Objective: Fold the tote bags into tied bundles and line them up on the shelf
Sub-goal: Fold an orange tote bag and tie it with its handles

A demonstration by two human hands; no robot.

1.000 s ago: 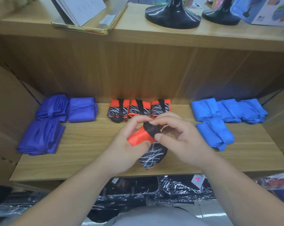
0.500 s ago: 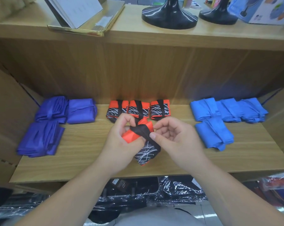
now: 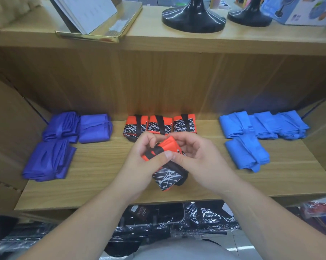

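- My left hand (image 3: 139,160) and right hand (image 3: 195,158) both grip one orange-black bundle (image 3: 167,177).
- The shelf (image 3: 102,175) holds three tied orange-black bundles (image 3: 160,125) at 12 o'clock, three purple bundles (image 3: 94,128) at 9, and four blue bundles (image 3: 265,124) at 3.

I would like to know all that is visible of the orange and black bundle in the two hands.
The orange and black bundle is a folded tote bag of thin cloth: plain orange at its far end, black with thin white lines at its near end. A black strap crosses its middle. It is tilted over the shelf; whether it touches the wood I cannot tell. The left hand and the right hand grip it, thumbs on the strap.
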